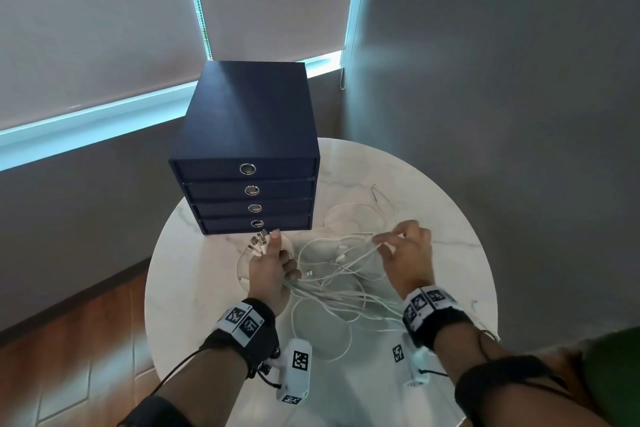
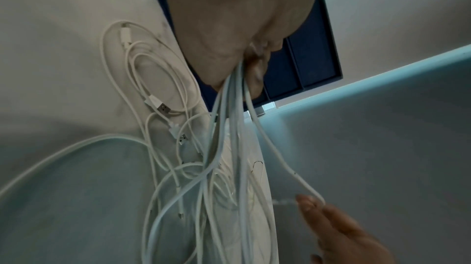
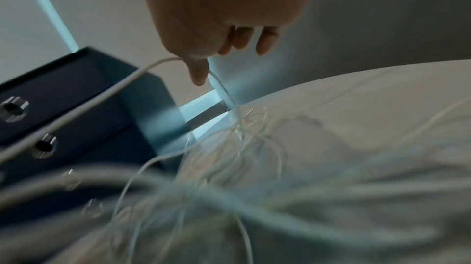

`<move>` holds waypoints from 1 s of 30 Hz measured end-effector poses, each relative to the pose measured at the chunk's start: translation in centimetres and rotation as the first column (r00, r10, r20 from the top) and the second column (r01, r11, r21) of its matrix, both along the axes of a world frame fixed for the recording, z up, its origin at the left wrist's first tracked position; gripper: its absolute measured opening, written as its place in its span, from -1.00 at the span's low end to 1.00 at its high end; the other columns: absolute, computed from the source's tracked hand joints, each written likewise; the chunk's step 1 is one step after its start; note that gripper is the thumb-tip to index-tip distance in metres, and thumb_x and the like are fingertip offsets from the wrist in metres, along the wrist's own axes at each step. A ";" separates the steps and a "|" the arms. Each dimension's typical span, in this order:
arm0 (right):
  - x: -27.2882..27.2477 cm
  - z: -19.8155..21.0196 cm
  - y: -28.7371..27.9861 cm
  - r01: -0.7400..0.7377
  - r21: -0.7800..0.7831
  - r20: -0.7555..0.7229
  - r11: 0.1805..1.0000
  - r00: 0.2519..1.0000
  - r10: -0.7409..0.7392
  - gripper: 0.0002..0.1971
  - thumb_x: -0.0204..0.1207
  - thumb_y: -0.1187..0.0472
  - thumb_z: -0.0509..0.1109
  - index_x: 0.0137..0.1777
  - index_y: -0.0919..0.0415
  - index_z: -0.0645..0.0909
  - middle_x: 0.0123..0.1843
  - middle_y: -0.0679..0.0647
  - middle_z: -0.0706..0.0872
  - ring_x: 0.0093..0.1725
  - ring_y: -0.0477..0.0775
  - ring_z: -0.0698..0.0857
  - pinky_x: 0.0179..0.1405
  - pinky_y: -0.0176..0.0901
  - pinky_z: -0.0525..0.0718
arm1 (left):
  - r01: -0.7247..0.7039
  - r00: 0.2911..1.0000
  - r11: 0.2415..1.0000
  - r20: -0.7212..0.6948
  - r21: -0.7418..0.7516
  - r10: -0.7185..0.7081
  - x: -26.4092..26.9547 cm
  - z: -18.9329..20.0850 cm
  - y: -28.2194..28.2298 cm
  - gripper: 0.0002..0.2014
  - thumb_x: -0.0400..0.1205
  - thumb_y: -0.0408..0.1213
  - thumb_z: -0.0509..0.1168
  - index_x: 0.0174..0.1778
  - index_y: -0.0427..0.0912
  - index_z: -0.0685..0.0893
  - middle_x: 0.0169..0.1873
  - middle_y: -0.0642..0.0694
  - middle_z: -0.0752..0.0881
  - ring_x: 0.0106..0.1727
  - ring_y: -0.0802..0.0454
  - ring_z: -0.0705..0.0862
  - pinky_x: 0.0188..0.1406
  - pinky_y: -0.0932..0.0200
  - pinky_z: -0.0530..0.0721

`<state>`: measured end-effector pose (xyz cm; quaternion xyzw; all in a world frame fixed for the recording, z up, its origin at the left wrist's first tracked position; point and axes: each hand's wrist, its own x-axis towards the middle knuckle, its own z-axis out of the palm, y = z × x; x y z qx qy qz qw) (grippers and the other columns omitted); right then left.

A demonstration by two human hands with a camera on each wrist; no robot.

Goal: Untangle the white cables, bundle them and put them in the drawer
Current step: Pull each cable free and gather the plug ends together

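The round white desk (image 1: 433, 184) carries a dark blue drawer unit (image 1: 247, 135) at its far left, all four drawers closed. Just in front of the unit and to its right sprawl the white cables (image 1: 341, 274), partly in loose loops on the marble and partly lifted.

The left hand (image 1: 268, 270), just in front of the unit's bottom drawer, is fisted around a gathered sheaf of cables; their plug ends (image 1: 258, 241) stick out towards the drawers. From that fist the strands run away from the unit, rightwards and towards the person.

The right hand (image 1: 405, 253), off the unit's right front corner, pinches one strand between thumb and forefinger, other fingers loosely spread. The loose tangle lies between the two hands, nearer the right, so that hand looks better placed to draw strands clear.
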<state>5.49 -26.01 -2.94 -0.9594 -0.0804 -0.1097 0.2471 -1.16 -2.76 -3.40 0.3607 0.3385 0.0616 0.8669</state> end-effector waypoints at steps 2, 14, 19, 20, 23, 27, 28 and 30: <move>1.4 0.9 -1.2 0.089 0.155 -0.168 0.984 0.984 -0.063 -0.82 0.49 0.27 0.47 -0.15 -0.07 0.80 -0.03 0.06 0.66 -0.02 0.13 0.63 0.10 -0.04 0.64 | 0.045 0.999 0.998 0.011 0.035 -0.045 0.1 0.1 -0.1 -0.57 0.75 -0.09 0.31 -0.41 -0.01 0.32 -0.59 0.05 0.24 -0.60 0.12 0.20 -0.65 0.25 0.21; 2.3 9.3 4.5 0.163 0.819 -0.432 0.551 0.806 0.404 -0.72 0.50 0.56 0.26 0.14 0.31 0.55 -0.35 0.27 0.70 -0.60 0.05 0.45 -0.57 -0.24 0.38 | 0.199 0.957 0.919 0.133 0.340 -0.256 1.5 3.0 -1.6 -0.60 0.67 -0.35 0.41 -0.44 -0.02 0.44 -0.57 0.02 0.28 -0.60 0.10 0.24 -0.63 0.24 0.30; 0.6 9.6 6.1 -0.160 0.676 -0.485 0.720 0.639 0.597 -0.81 0.60 0.52 0.20 0.10 0.27 0.51 -0.28 0.21 0.78 -0.59 0.01 0.46 -0.59 -0.28 0.41 | 0.202 0.931 0.869 0.186 0.451 -0.313 2.7 4.4 -1.8 -0.90 0.66 -0.27 0.44 -0.16 -0.17 0.71 -0.49 -0.07 0.45 -0.57 0.12 0.34 -0.59 0.21 0.38; 0.6 9.9 6.3 -0.184 0.696 -0.437 0.694 0.659 0.613 -0.84 0.61 0.52 0.21 0.07 0.30 0.50 -0.29 0.21 0.77 -0.59 -0.01 0.49 -0.59 -0.29 0.43 | 0.234 0.917 0.860 0.190 0.453 -0.349 2.7 4.3 -1.9 -0.90 0.65 -0.28 0.44 -0.15 -0.19 0.70 -0.49 -0.08 0.44 -0.57 0.12 0.33 -0.59 0.22 0.37; 1.5 11.1 6.3 -0.154 0.785 -0.241 0.601 0.817 0.523 -0.80 0.62 0.54 0.21 -0.03 0.22 0.48 -0.32 0.19 0.74 -0.59 0.00 0.48 -0.61 -0.32 0.42 | 0.273 0.900 0.864 0.205 0.423 -0.384 2.5 3.7 -1.6 -0.90 0.66 -0.32 0.42 -0.14 -0.21 0.65 -0.44 -0.07 0.57 -0.59 0.14 0.28 -0.61 0.24 0.32; 4.0 13.9 4.9 -0.022 0.933 -0.075 0.359 0.964 0.253 -0.72 0.61 0.54 0.17 0.00 0.12 0.50 -0.36 0.12 0.71 -0.55 -0.01 0.44 -0.57 -0.26 0.40 | 0.263 0.920 0.899 0.191 0.349 -0.343 2.1 2.6 -0.9 -0.95 0.69 -0.37 0.37 -0.08 -0.22 0.66 -0.30 -0.12 0.65 -0.57 0.14 0.32 -0.61 0.24 0.38; 4.5 14.4 4.5 -0.008 0.946 -0.061 0.324 0.977 0.203 -0.70 0.60 0.55 0.15 0.04 0.12 0.51 -0.35 0.12 0.70 -0.54 0.00 0.44 -0.56 -0.25 0.42 | 0.260 0.923 0.902 0.185 0.343 -0.336 2.0 2.4 -0.8 -0.93 0.69 -0.37 0.38 -0.11 -0.21 0.68 -0.31 -0.13 0.65 -0.57 0.13 0.34 -0.60 0.23 0.41; 5.5 14.2 3.7 0.019 0.936 -0.066 0.351 0.991 0.121 -0.66 0.60 0.53 0.12 0.09 0.10 0.56 -0.32 0.12 0.69 -0.53 0.00 0.46 -0.54 -0.21 0.47 | 0.244 0.933 0.908 0.173 0.341 -0.316 2.0 2.5 -0.9 -0.93 0.67 -0.38 0.40 -0.13 -0.19 0.71 -0.32 -0.14 0.68 -0.54 0.10 0.37 -0.58 0.22 0.47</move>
